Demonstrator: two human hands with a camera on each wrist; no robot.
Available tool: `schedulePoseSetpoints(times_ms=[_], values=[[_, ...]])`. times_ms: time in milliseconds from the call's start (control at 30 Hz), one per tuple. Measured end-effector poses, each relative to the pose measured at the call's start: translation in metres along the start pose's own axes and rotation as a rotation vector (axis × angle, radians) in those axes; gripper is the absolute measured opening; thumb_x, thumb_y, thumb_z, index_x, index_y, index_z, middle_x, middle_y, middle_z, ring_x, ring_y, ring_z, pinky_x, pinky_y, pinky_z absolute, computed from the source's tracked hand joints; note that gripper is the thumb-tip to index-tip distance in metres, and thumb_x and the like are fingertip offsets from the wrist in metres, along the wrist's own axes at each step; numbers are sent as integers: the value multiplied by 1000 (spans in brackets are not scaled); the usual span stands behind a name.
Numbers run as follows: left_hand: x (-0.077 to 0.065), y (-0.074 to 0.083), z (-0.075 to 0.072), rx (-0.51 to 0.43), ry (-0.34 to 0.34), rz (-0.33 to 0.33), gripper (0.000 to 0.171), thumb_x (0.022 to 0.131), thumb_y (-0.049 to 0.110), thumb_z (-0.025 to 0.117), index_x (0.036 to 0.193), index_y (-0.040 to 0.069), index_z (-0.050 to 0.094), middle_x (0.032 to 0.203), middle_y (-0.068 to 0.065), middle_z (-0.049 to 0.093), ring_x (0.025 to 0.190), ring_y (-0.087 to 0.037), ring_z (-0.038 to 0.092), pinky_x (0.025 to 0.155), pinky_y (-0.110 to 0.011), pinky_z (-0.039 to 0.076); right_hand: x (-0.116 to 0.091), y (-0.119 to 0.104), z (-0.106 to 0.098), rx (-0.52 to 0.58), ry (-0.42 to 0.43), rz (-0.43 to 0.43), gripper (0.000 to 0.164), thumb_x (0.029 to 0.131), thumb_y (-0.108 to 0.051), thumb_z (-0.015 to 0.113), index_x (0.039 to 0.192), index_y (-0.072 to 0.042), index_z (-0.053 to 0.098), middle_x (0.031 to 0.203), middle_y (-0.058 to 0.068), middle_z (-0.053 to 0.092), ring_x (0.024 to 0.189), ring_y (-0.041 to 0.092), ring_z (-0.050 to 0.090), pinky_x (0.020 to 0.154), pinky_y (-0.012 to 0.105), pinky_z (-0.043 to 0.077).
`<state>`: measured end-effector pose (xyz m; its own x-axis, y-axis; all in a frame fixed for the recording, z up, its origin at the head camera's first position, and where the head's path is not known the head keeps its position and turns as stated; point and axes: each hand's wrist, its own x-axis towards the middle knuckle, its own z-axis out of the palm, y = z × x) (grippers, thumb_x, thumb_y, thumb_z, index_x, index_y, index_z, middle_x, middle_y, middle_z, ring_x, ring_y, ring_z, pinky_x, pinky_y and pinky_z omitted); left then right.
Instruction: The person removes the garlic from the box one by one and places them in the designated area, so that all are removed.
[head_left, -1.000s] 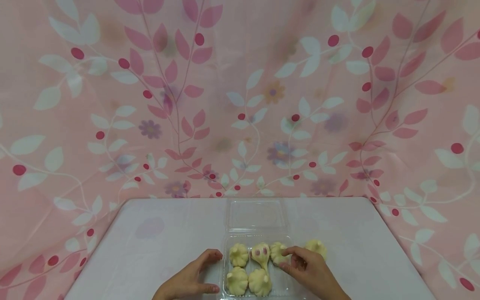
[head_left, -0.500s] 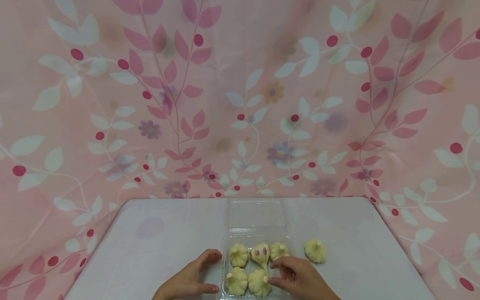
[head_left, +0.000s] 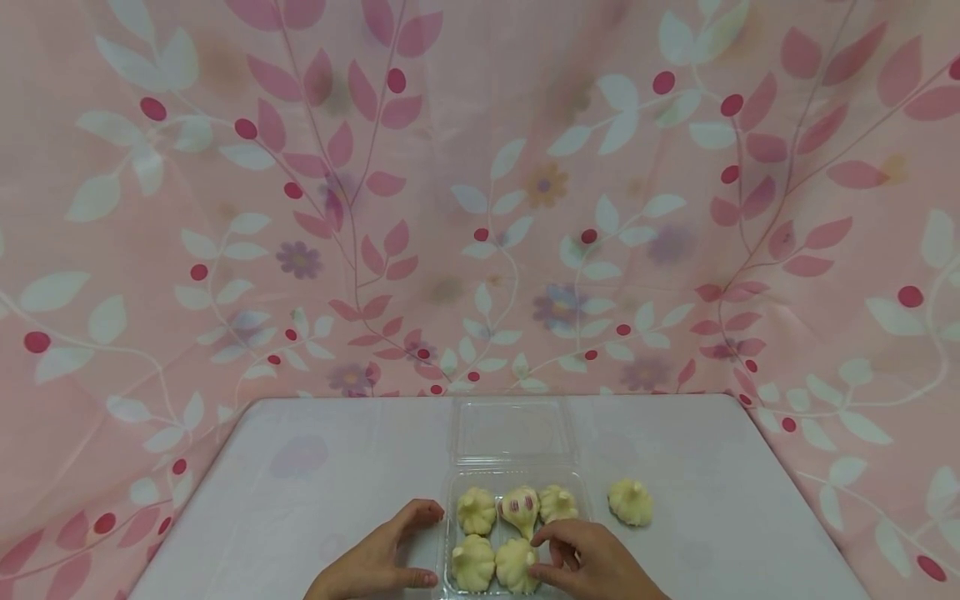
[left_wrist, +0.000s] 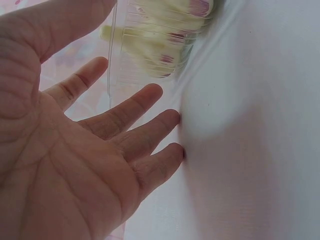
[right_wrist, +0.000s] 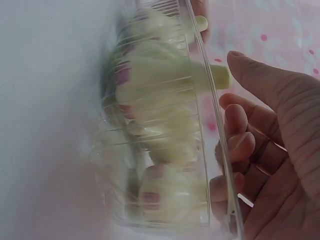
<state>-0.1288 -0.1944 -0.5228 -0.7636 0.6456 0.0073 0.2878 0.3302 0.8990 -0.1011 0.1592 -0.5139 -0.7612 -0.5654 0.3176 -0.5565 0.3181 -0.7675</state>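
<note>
A clear plastic clamshell box (head_left: 558,575) stands on the table with its lid laid back. In it are several pale garlic bulbs; one bulb (head_left: 520,507) at the back middle lies on its side, showing purple patches. My right hand (head_left: 592,558) is at the front middle garlic bulb (head_left: 517,567), thumb and index finger spread either side of its stem. In the right wrist view, the other fingers (right_wrist: 240,147) curl behind the box's rim. My left hand (head_left: 375,554) stands beside the box's left wall, fingers apart and holding nothing; its fingertips reach down to the tabletop in the left wrist view.
Another garlic bulb (head_left: 631,502) lies on the table to the right of the box. The open lid (head_left: 513,429) extends towards the back edge. The white table (head_left: 337,450) is backed by a pink floral curtain (head_left: 420,208).
My right hand has moved left and nearer from the back right bulb to the front middle one, which has shifted slightly left. The left hand stays where it was.
</note>
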Motion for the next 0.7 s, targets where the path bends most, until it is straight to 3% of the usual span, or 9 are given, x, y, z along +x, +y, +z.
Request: schedulePoseSetpoints(times_ms=[467, 700], values=[[0, -6, 0, -5, -4, -7, 73, 84, 25, 80, 142, 10, 38, 141, -12, 49, 134, -25, 44, 110, -25, 29, 2, 2, 6, -5, -22, 59, 13, 95, -31, 67, 104, -21, 67, 72, -21, 49, 56, -8, 41, 48, 18, 40], [-1, -5, 1, -14, -8, -19, 73, 83, 27, 81, 142, 12, 39, 142, -10, 49, 135, -24, 42, 110, -25, 29, 3, 0, 8, -44, 10, 54, 12, 94, -32, 68, 100, -23, 66, 71, -21, 48, 55, -8, 40, 47, 17, 40]])
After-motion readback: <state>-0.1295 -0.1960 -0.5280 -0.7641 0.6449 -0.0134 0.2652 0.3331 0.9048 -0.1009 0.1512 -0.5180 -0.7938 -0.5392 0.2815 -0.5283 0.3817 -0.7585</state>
